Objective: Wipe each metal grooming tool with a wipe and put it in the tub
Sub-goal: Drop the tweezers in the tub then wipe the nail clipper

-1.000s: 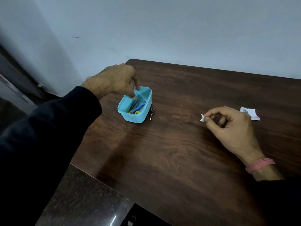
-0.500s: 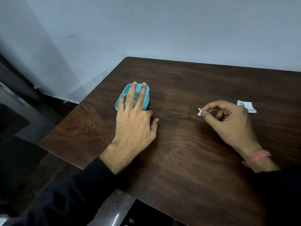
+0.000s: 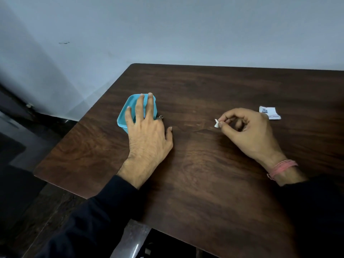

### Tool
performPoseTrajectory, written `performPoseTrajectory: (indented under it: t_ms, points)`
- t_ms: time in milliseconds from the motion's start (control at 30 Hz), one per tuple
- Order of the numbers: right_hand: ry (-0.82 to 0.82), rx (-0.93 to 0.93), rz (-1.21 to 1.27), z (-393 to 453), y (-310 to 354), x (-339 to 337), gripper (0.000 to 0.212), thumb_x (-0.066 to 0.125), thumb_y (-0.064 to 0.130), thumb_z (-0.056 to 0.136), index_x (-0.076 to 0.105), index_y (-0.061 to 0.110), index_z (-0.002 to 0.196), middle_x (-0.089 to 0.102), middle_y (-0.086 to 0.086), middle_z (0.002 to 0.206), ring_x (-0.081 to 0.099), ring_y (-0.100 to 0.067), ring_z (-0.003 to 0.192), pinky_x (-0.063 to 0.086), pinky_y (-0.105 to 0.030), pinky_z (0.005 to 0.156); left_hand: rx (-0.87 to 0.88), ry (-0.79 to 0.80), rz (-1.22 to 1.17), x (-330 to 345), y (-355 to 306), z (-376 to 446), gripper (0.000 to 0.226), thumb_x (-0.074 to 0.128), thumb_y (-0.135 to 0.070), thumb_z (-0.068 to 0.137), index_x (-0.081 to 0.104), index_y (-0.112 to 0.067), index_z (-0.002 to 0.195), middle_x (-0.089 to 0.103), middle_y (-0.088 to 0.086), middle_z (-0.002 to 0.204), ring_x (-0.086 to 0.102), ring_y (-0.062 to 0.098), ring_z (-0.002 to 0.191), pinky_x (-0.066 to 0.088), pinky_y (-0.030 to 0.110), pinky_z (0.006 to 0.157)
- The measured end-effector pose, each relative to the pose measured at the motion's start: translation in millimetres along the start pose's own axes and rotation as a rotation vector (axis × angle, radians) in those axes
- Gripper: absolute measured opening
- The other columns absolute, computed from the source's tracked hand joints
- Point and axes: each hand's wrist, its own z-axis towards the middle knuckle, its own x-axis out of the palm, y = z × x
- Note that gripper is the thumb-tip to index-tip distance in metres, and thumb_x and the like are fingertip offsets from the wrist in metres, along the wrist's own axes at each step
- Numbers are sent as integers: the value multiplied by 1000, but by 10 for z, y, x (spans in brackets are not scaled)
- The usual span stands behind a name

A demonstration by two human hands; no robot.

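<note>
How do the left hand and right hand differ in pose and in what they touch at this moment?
The left hand lies flat, fingers straight across the blue tub; the right hand is curled. The left hand holds nothing, while the right hand pinches a small white wipe at its fingertips. Both are over the wooden table, in dark sleeves.

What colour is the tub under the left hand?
Light blue, turquoise-like; the tub shows in the head view, partly covered by the left hand.

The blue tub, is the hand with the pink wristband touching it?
No, that right hand pinches a small white wipe well away from the blue tub; the left hand lies over the tub.
</note>
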Motion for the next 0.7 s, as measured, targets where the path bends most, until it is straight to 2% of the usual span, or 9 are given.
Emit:
performPoseTrajectory:
  t_ms: [100, 200, 300, 367, 433, 500, 600, 667, 700]
  points:
    - [-12, -6, 2, 4, 1, -1, 15, 86, 13, 91, 84, 28, 91, 73, 17, 80, 51, -14, 55, 46, -27, 56, 33, -48, -30, -8, -45, -9, 39, 58, -63, 105, 83, -34, 114, 9, 6, 188, -2, 37, 173, 10, 70, 134]
    - [-20, -11, 6, 14, -27, 4, 15, 86, 13, 90, 84, 27, 91, 72, 21, 79, 51, -10, 54, 45, -21, 56, 65, -117, -67, -5, -115, -27, 35, 64, -61, 101, 84, -33, 96, 19, 4, 186, 1, 37, 173, 9, 71, 134]
    - [-40, -20, 7, 6, -25, 18, 14, 87, 13, 89, 83, 27, 89, 72, 20, 78, 52, -9, 53, 43, -18, 57, 62, -157, -105, 0, -218, -20, 38, 66, -65, 98, 84, -33, 89, 28, 3, 183, 4, 36, 172, 10, 72, 132]
    - [-51, -28, 5, 15, -38, 21, 15, 87, 12, 88, 83, 26, 89, 72, 18, 78, 51, -9, 53, 43, -18, 58, 68, -172, -175, -19, -264, 7, 31, 72, -60, 96, 86, -33, 89, 38, 1, 178, 12, 35, 169, 16, 70, 129]
    - [-58, -16, 24, 17, -50, 15, 15, 87, 12, 88, 83, 26, 89, 72, 19, 78, 50, -9, 54, 43, -19, 58, 82, -183, -252, -50, -328, 46, 19, 80, -53, 92, 86, -35, 90, 49, -2, 167, 26, 32, 163, 23, 65, 122]
    - [-65, 22, 75, 25, -56, 16, 15, 86, 11, 89, 84, 25, 89, 72, 21, 77, 51, -7, 55, 44, -20, 58, 98, -166, -279, -79, -431, 63, 18, 81, -55, 91, 86, -37, 93, 56, -6, 153, 38, 30, 149, 25, 58, 112]
    - [-128, 91, 177, 63, -86, 7, 13, 83, 10, 94, 82, 23, 92, 77, 16, 84, 64, -10, 67, 54, -30, 64, 159, -156, -414, -93, -647, 127, 15, 76, -59, 96, 82, -44, 96, 62, -18, 127, 46, 22, 125, 23, 43, 96]
    - [-205, 134, 238, 93, -152, -4, 13, 79, 12, 100, 77, 23, 96, 77, 16, 91, 66, -5, 77, 57, -37, 67, 147, -75, -585, -90, -791, 206, 14, 72, -59, 101, 79, -47, 103, 66, -24, 113, 51, 13, 116, 22, 39, 93]
    - [-241, 159, 264, 112, -193, -22, 13, 76, 13, 102, 75, 25, 98, 76, 16, 92, 67, -5, 79, 57, -38, 63, 128, -40, -701, -85, -875, 262, 13, 71, -58, 102, 78, -47, 104, 69, -26, 106, 56, 8, 110, 25, 38, 95]
